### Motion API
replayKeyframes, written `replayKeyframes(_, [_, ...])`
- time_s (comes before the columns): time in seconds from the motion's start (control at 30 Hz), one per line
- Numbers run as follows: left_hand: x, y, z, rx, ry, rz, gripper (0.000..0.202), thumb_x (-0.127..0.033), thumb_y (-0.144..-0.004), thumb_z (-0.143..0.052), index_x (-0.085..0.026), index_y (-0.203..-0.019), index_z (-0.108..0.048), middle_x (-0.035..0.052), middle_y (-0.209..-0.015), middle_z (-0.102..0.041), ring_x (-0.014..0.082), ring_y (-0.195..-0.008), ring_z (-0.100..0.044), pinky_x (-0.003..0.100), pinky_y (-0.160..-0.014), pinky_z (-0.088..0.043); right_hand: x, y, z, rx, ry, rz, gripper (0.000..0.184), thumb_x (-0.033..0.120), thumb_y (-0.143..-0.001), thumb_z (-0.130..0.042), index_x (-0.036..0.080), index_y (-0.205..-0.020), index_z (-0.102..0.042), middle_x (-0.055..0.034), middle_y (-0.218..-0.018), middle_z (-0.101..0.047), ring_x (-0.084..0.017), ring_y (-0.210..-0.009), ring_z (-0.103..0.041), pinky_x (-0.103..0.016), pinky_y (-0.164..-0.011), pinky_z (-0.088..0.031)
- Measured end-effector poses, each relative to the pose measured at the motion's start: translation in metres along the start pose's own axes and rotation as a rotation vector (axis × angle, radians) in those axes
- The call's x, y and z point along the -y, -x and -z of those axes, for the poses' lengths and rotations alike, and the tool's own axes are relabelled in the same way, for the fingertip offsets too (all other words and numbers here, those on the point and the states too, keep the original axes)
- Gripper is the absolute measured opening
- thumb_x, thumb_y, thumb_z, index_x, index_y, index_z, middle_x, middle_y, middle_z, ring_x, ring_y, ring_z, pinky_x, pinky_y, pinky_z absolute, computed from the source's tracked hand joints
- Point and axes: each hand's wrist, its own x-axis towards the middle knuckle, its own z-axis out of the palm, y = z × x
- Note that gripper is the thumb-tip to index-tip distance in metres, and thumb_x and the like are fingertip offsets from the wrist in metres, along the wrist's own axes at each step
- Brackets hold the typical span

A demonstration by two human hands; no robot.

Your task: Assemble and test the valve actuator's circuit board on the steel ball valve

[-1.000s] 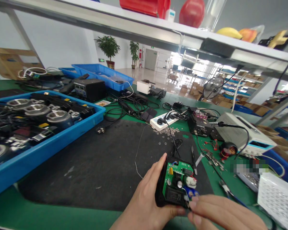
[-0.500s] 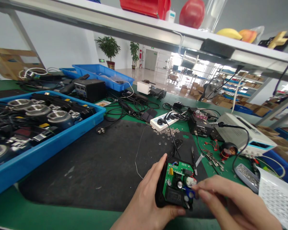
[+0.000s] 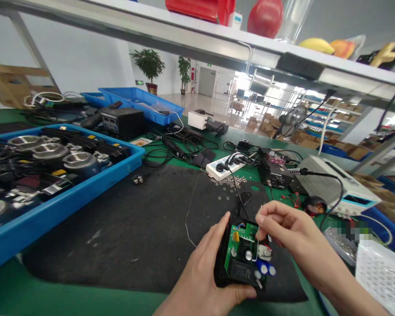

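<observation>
My left hand (image 3: 204, 267) is wrapped round the left and near sides of a black housing (image 3: 221, 263), thumb along the near edge. Inside it sits a green circuit board (image 3: 231, 254) with a yellow part, a black block and round capacitors. Two blue capacitors (image 3: 263, 267) lean out at the right edge, near a white round part (image 3: 265, 251). My right hand (image 3: 276, 224) is closed in a pinch over the board's far right corner. It grips a thin silver rod (image 3: 258, 245) whose bent lower end is at the board, by the capacitors; contact is unclear.
A black mat (image 3: 118, 228) covers the bench. To the left stands a blue tray (image 3: 85, 199) of metal-ringed devices. Beyond the housing lie small rings (image 3: 232, 182) and a power strip (image 3: 224, 166). A soldering iron (image 3: 303, 171) and a bench instrument (image 3: 342, 184) are at right.
My right hand has moved up and away from the blue capacitors to the board's far corner, where the silver rod now shows. The blue capacitors now stick out further right. My left hand stays put.
</observation>
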Motion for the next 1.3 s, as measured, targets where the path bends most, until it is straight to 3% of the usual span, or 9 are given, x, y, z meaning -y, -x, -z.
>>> replayKeyframes(0.17, [-0.001,0.001,0.000,0.000,-0.006,0.009,0.125,-0.045,-0.070,-0.095,-0.050,-0.161,-0.010,-0.0050,-0.170,-0.024,0.0286,-0.157,-0.026,0.054,-0.131,-0.024,-0.001,0.002,0.000,-0.065,0.045,0.038,0.029,0.049,-0.096,-0.071,0.022,-0.087,-0.067,0.0028,-0.082,-0.060,-0.014,-0.076,-0.049,-0.026,-0.067,-0.039])
replayKeyframes(0.3, [-0.004,0.002,-0.001,-0.012,0.007,0.023,0.124,-0.039,-0.069,-0.095,-0.046,-0.162,-0.015,-0.0026,-0.170,-0.026,0.0309,-0.157,-0.027,0.055,-0.131,-0.024,0.000,-0.005,0.002,-0.041,-0.019,0.042,0.038,0.050,-0.098,-0.068,0.020,-0.076,-0.060,0.0051,-0.073,-0.046,-0.013,-0.068,-0.034,-0.027,-0.061,-0.029])
replayKeyframes(0.4, [-0.004,0.001,-0.001,-0.013,0.006,0.033,0.123,-0.037,-0.069,-0.095,-0.047,-0.162,-0.016,-0.0027,-0.170,-0.027,0.0321,-0.157,-0.026,0.057,-0.130,-0.024,0.001,-0.013,0.003,-0.007,-0.040,0.019,0.037,0.047,-0.098,-0.067,0.019,-0.075,-0.058,0.0053,-0.071,-0.043,-0.013,-0.067,-0.030,-0.029,-0.060,-0.026])
replayKeyframes(0.63, [0.001,0.001,-0.002,-0.013,0.000,0.002,0.121,-0.051,-0.070,-0.093,-0.047,-0.162,-0.014,-0.0023,-0.170,-0.027,0.0323,-0.157,-0.027,0.056,-0.130,-0.026,0.000,-0.022,0.003,0.072,-0.066,-0.085,0.034,0.041,-0.097,-0.067,0.018,-0.073,-0.057,0.0055,-0.068,-0.043,-0.013,-0.064,-0.028,-0.029,-0.059,-0.023])
replayKeyframes(0.77, [0.001,0.001,-0.001,-0.004,-0.008,0.014,0.121,-0.055,-0.071,-0.092,-0.046,-0.162,-0.013,-0.0015,-0.170,-0.025,0.0324,-0.157,-0.026,0.056,-0.130,-0.027,0.002,-0.018,0.002,0.030,-0.007,-0.054,0.038,0.046,-0.098,-0.067,0.018,-0.072,-0.058,0.0054,-0.069,-0.042,-0.013,-0.066,-0.031,-0.028,-0.060,-0.027])
replayKeyframes(0.97, [0.003,0.002,-0.002,-0.013,-0.020,-0.019,0.125,-0.052,-0.070,-0.093,-0.046,-0.162,-0.010,-0.0016,-0.170,-0.025,0.0314,-0.157,-0.026,0.055,-0.130,-0.027,-0.004,-0.004,0.006,0.044,0.154,0.025,0.035,0.055,-0.099,-0.065,0.021,-0.091,-0.069,0.0023,-0.084,-0.059,-0.016,-0.080,-0.049,-0.026,-0.070,-0.039])
replayKeyframes(1.3, [0.002,0.000,-0.002,-0.017,-0.030,-0.010,0.126,-0.046,-0.069,-0.096,-0.046,-0.162,-0.010,-0.0005,-0.170,-0.027,0.0307,-0.157,-0.028,0.054,-0.130,-0.027,0.003,0.015,0.004,0.030,0.237,0.129,0.036,0.053,-0.105,-0.055,0.024,-0.085,-0.059,0.0032,-0.081,-0.053,-0.016,-0.077,-0.049,-0.027,-0.068,-0.039])
